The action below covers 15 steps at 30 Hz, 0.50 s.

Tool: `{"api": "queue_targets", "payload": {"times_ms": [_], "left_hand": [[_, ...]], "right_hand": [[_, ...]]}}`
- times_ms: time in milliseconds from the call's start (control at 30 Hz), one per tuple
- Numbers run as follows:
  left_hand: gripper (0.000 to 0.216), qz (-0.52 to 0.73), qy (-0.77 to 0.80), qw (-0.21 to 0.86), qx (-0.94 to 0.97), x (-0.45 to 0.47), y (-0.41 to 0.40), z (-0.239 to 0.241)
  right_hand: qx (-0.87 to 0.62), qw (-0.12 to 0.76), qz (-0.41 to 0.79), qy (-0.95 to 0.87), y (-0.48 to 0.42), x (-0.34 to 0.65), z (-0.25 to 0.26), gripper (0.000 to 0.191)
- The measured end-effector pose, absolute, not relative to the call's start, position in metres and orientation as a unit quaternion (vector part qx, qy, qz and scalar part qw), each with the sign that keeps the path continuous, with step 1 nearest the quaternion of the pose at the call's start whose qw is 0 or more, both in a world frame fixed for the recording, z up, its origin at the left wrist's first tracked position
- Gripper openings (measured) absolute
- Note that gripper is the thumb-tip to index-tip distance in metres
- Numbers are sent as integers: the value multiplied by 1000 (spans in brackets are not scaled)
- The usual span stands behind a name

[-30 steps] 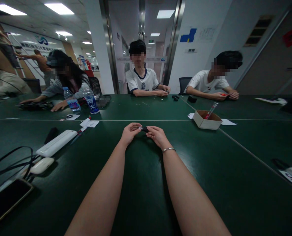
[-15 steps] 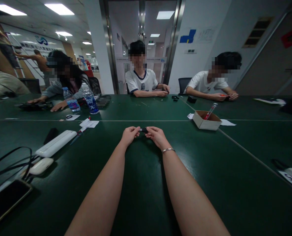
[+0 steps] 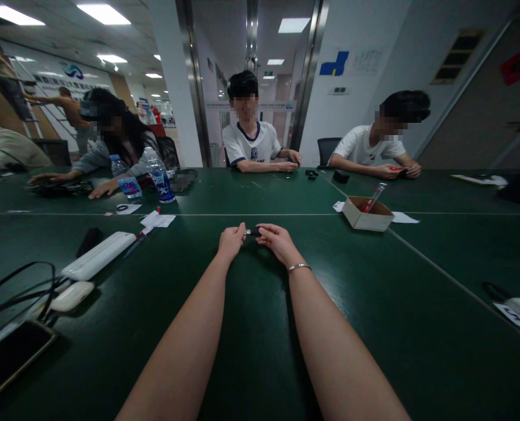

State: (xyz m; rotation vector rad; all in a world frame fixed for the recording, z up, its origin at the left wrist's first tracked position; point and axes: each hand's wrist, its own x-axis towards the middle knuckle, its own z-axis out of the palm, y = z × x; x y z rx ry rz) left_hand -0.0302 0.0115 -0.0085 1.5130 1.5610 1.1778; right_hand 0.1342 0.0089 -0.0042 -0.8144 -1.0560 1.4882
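Between my two hands, just above the green table (image 3: 260,327), is a small black piece with a silvery end (image 3: 253,232); its exact kind is too small to make out. My left hand (image 3: 231,241) is closed, pinching the silvery end between thumb and fingers. On the black end, the thumb and fingertips of my right hand (image 3: 276,240) are closed, and they partly cover it. A metal bracelet (image 3: 299,266) circles my right wrist.
A cardboard box (image 3: 367,220) holding a red-and-clear tube stands right of my hands. To the left lie a white power strip-like block (image 3: 97,255), a white rounded case (image 3: 72,296), cables and a phone (image 3: 14,359). Two bottles (image 3: 159,178) and several seated people are across the table.
My left hand has turned slightly, its thumb now pointing up more, and sits a little further left. More of the silvery end shows. My right hand's fingers have shifted on the black end.
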Motion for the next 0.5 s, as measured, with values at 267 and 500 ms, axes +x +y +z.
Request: {"api": "queue_targets", "payload": {"times_ms": [267,500], "left_hand": [[51,463,596,366,545,-29,14,-10],[50,466,592,371,542,-29,13,-7]], "right_hand": [[-322,540,627,-460,8,135,-3,24],[-307,548,619,-472,9,136,-4,33]]}}
